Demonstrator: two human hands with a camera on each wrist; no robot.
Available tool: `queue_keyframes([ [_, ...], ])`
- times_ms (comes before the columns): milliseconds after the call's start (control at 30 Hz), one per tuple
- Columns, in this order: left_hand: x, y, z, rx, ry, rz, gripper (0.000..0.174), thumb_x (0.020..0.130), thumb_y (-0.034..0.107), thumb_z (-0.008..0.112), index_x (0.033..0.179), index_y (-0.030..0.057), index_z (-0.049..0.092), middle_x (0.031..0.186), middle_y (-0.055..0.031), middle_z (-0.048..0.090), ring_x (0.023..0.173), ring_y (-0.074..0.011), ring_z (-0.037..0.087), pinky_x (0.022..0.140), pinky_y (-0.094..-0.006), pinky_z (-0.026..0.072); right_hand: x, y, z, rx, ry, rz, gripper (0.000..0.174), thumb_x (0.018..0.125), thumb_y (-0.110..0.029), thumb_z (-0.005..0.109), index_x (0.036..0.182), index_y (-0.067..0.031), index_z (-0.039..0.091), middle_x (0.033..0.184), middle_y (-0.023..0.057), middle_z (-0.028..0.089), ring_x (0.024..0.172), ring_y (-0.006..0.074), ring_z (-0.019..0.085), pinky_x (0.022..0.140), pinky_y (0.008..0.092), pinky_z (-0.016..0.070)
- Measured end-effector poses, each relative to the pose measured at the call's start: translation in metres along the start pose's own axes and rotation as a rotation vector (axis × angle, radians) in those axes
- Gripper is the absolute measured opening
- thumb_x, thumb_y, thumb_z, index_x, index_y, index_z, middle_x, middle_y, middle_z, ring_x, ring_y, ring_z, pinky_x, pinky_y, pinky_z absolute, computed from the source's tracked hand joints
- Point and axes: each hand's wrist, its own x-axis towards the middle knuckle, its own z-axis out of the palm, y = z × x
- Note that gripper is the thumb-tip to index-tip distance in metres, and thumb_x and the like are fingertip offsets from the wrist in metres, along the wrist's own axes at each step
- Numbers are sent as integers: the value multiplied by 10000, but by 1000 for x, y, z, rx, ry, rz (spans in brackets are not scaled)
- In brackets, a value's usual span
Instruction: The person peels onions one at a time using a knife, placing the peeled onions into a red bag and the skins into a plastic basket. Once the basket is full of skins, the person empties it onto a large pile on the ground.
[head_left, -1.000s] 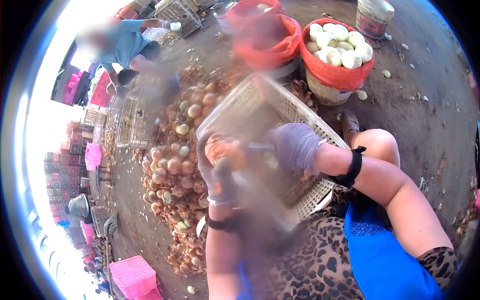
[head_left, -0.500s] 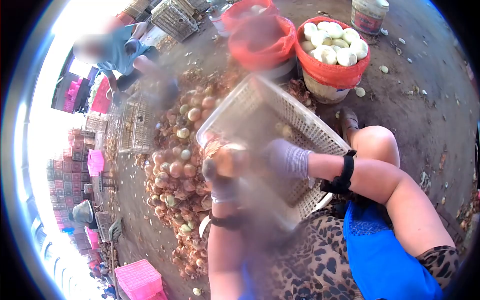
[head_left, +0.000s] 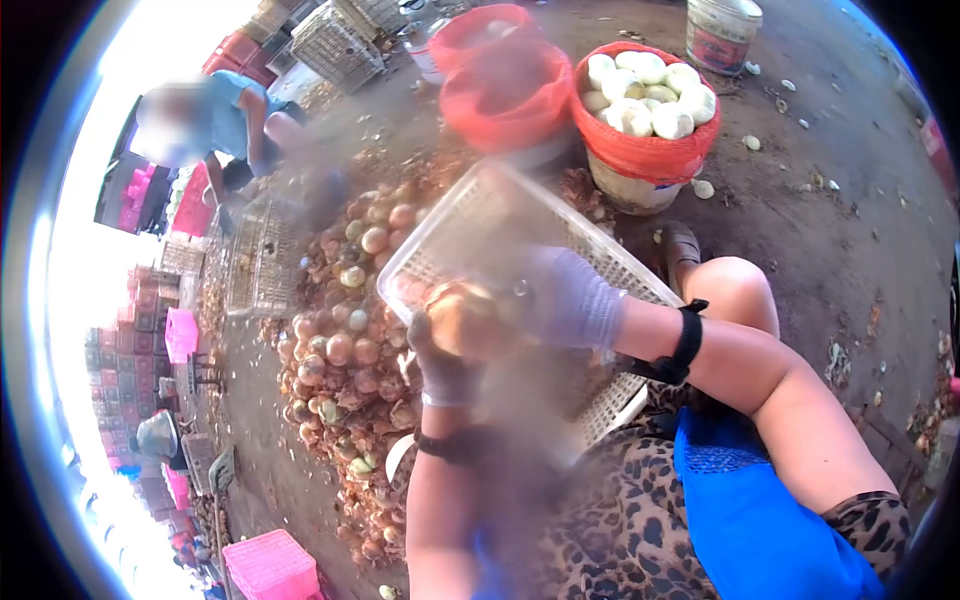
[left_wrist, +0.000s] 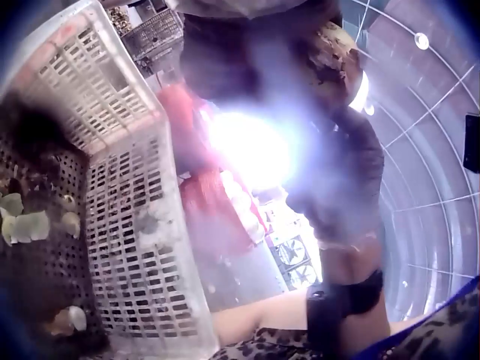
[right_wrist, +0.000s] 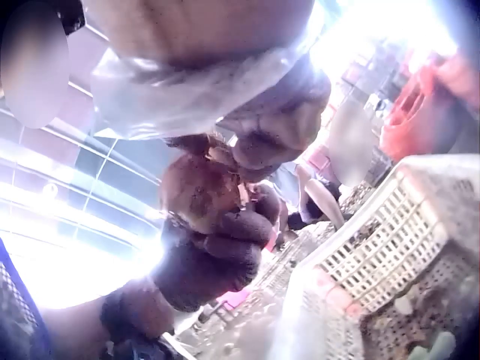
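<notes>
Both hands wear pale gloves and meet over a whitish plastic crate (head_left: 618, 262). My left hand (head_left: 445, 372) grips a brown-skinned onion (head_left: 462, 318) from below, its fingers curled round it. Close against the onion's other side is my right hand (head_left: 572, 297), curled round a small knife (head_left: 521, 288) that is mostly hidden by blur. From the right wrist, the onion (right_wrist: 196, 191) shows between the two hands, the left fingers (right_wrist: 232, 247) wrapped beneath it. Pale peeled pieces (left_wrist: 31, 226) lie on the crate's floor in the left wrist view.
Left of the crate spreads a heap of unpeeled onions (head_left: 340, 348) with loose skins. A red-lined bucket (head_left: 650, 150) full of peeled onions stands behind, beside red sacks (head_left: 508, 95). Another person (head_left: 240, 115) sits across the heap. A pink crate (head_left: 270, 566) lies lower left.
The right hand drew back slightly from the onion, then came close to it again. The onion turned in the left hand, showing less loose skin. The person across lowered an arm.
</notes>
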Motion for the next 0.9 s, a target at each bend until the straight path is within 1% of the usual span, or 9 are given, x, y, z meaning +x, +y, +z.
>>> queue_keyframes([
  [133, 0, -2, 9, 500, 20, 51, 747, 790, 632, 514, 1214, 19, 477, 1065, -127, 577, 829, -232, 601, 700, -369, 523, 0, 13, 7, 204, 19, 192, 199, 814, -103, 607, 993, -28, 650, 821, 142, 674, 706, 222, 656, 616, 347, 519],
  [233, -5, -7, 5, 143, 40, 25, 752, 778, 643, 521, 1229, 44, 477, 1195, -130, 529, 1015, -256, 560, 847, -406, 494, 10, 4, -9, 890, -85, 701, 198, 804, -87, 621, 983, -9, 653, 818, 116, 671, 691, 171, 643, 596, 333, 522],
  [333, -4, -1, 1, 203, 91, 30, 828, 758, 696, 508, 1280, 56, 446, 1247, -138, 505, 1125, -314, 502, 940, -456, 442, 11, 16, -12, 1106, -177, 780, 196, 781, -73, 642, 957, 13, 654, 802, 107, 651, 659, 142, 617, 582, 314, 515],
  [367, 0, 4, 14, 5, -81, -84, 843, 775, 705, 474, 1289, 39, 431, 1241, -156, 502, 1122, -313, 503, 951, -468, 434, 13, 15, -12, 905, -151, 662, 176, 795, -92, 631, 938, 9, 654, 792, 104, 649, 646, 142, 612, 562, 310, 508],
  [467, -4, 6, 28, 482, 37, 53, 723, 746, 354, 705, 1286, -29, 415, 1164, -183, 543, 1012, -287, 567, 855, -348, 496, 17, 5, -20, 313, -133, 474, 173, 815, -141, 616, 905, 1, 654, 785, 94, 648, 646, 139, 605, 520, 299, 490],
  [567, -3, 2, 15, 1225, 14, 250, 596, 777, 200, 702, 1254, -50, 448, 1095, -172, 583, 950, -250, 607, 823, -300, 520, 14, 23, -6, 256, -82, 426, 214, 819, -219, 635, 877, -14, 651, 798, 86, 654, 668, 158, 623, 500, 296, 489],
  [700, -8, 13, 14, 741, 157, 106, 732, 711, 312, 726, 1282, -35, 425, 1179, -181, 535, 1035, -284, 567, 875, -356, 507, 27, 9, -50, 880, 72, 812, 364, 809, -250, 609, 1116, -55, 601, 640, 60, 605, 483, 142, 566, 415, 262, 453],
  [833, -10, 28, 10, 274, 2, 78, 890, 713, 460, 709, 1359, -23, 333, 1329, -207, 427, 1209, -322, 459, 1004, -431, 429, 15, 109, -27, -384, -12, 51, 494, 816, -387, 629, 1192, -71, 580, 789, 87, 672, 508, 153, 586, 472, 255, 474],
  [900, -15, 28, 24, 261, -138, 160, 970, 717, 566, 694, 1377, -28, 303, 1361, -208, 399, 1225, -322, 446, 1016, -440, 412, 9, 46, -24, 58, -217, 384, 485, 837, -382, 635, 1211, -77, 581, 844, 74, 666, 574, 121, 589, 542, 240, 486],
])
